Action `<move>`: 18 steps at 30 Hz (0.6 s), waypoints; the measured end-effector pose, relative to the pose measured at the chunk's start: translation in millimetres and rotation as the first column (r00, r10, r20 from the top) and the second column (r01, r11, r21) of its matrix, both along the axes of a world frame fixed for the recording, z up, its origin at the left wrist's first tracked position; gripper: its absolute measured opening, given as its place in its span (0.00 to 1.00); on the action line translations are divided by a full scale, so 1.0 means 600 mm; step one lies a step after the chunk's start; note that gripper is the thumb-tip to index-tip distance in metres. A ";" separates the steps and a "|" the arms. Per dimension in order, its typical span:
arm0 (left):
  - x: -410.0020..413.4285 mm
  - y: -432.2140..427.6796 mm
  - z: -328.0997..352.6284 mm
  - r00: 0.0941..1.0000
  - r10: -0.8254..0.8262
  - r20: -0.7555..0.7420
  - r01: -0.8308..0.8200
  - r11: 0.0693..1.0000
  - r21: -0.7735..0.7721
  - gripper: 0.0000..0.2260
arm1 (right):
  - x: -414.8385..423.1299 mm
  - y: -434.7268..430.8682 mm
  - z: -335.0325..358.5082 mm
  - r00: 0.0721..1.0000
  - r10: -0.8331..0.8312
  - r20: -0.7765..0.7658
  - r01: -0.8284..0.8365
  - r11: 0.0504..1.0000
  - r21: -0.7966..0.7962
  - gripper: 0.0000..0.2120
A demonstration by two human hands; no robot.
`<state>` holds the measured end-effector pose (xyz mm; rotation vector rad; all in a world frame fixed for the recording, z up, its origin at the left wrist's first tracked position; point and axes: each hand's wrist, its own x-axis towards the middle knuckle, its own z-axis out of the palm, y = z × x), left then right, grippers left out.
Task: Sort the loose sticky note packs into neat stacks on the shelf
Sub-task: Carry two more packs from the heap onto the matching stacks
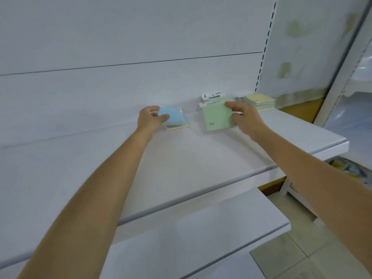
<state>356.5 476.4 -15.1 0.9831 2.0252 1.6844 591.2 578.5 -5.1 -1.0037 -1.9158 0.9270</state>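
— What are you holding?
— Your left hand (150,117) pinches a blue-topped pastel pack (173,118); your right hand (242,115) grips a pale green pack (217,117), both low over the white shelf (181,164).

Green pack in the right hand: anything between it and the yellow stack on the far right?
Nothing visible blocks it. The green pack in the right hand sits just left of the yellow stack, with only bare shelf nearby. A white-labelled pack lies behind it.
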 end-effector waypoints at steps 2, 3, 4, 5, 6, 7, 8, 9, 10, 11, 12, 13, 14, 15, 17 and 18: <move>-0.003 0.024 -0.009 1.000 0.014 -0.027 -0.015 0.999 -0.036 0.22 | -0.012 0.034 0.015 1.000 0.010 -0.020 -0.011 1.000 -0.007 0.22; -0.003 0.032 -0.013 0.999 0.020 -0.040 -0.023 0.998 -0.061 0.22 | -0.018 0.050 0.021 0.999 0.016 -0.030 -0.016 1.000 -0.008 0.22; -0.002 0.039 -0.016 0.998 0.026 -0.051 -0.030 0.996 -0.082 0.22 | -0.023 0.066 0.027 0.999 0.019 -0.042 -0.019 1.000 0.000 0.22; -0.002 0.046 -0.019 0.998 0.028 -0.057 -0.034 0.994 -0.103 0.22 | -0.027 0.082 0.033 0.998 0.020 -0.055 -0.019 1.000 0.013 0.22; -0.003 0.052 -0.021 0.998 0.028 -0.060 -0.035 0.992 -0.123 0.21 | -0.029 0.096 0.039 0.998 0.017 -0.067 -0.015 1.000 0.020 0.22; -0.004 0.056 -0.023 0.998 0.028 -0.061 -0.037 0.988 -0.150 0.20 | -0.031 0.110 0.044 0.997 0.011 -0.080 -0.009 1.000 0.017 0.22; -0.006 0.058 -0.025 0.997 0.027 -0.069 -0.039 0.983 -0.177 0.20 | -0.033 0.124 0.048 0.995 0.007 -0.100 -0.006 1.000 0.008 0.22; -0.007 0.059 -0.027 0.996 0.026 -0.086 -0.043 0.979 -0.200 0.19 | -0.034 0.136 0.050 0.993 -0.001 -0.122 0.001 1.000 0.000 0.22; -0.007 0.059 -0.028 0.993 0.031 -0.112 -0.055 0.975 -0.215 0.19 | -0.035 0.147 0.052 0.990 -0.020 -0.140 0.019 1.000 -0.005 0.22; -0.006 0.057 -0.028 0.989 0.042 -0.144 -0.074 0.971 -0.226 0.18 | -0.035 0.158 0.053 0.988 -0.040 -0.146 0.039 0.999 -0.010 0.22; -0.004 0.056 -0.029 0.984 0.055 -0.171 -0.095 0.968 -0.232 0.17 | -0.034 0.169 0.052 0.988 -0.057 -0.144 0.054 0.998 -0.023 0.21; -0.004 0.055 -0.031 0.981 0.068 -0.184 -0.111 0.966 -0.234 0.17 | -0.034 0.178 0.052 0.989 -0.068 -0.130 0.063 0.997 -0.041 0.21; -0.002 0.054 -0.034 0.979 0.077 -0.186 -0.121 0.965 -0.234 0.17 | -0.034 0.184 0.051 0.992 -0.069 -0.109 0.064 0.997 -0.050 0.21; 0.002 0.052 -0.035 0.979 0.081 -0.187 -0.125 0.964 -0.235 0.17 | -0.033 0.187 0.048 0.995 -0.066 -0.076 0.062 0.997 -0.051 0.21; 0.010 0.048 -0.038 0.976 0.089 -0.198 -0.136 0.961 -0.240 0.16 | -0.032 0.190 0.038 0.998 -0.066 -0.017 0.065 0.997 -0.031 0.21; 0.014 0.045 -0.038 0.973 0.102 -0.208 -0.151 0.959 -0.240 0.15 | -0.031 0.193 0.031 0.998 -0.065 0.002 0.065 0.998 -0.014 0.21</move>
